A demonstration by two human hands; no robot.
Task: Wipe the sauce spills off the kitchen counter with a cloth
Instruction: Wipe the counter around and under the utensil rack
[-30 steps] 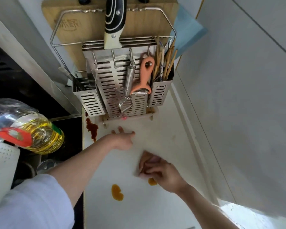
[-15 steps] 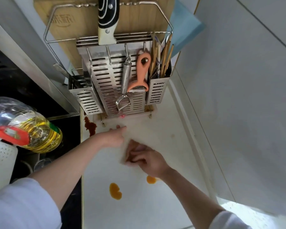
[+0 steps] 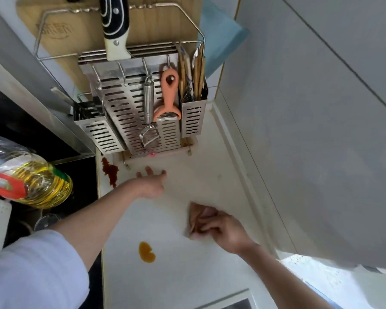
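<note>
Orange sauce spill (image 3: pixel 146 252) and dark red spill (image 3: pixel 110 172) remain near the utensil rack (image 3: pixel 138 112); my right hand (image 3: pixel 218 228) presses the cloth (image 3: pixel 197 216) down, my left hand (image 3: pixel 153 182) lies flat, fingers spread.

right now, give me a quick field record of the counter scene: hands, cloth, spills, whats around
left hand: flat on the kitchen counter, fingers spread, holds nothing
right hand: presses a brownish cloth onto the counter
orange spill: unwiped, near side, left of the cloth
dark red spill: unwiped, at the counter's left edge by the utensil rack
rack contents: orange peeler, steel peeler, chopsticks, knife
left of counter: oil bottle
</note>
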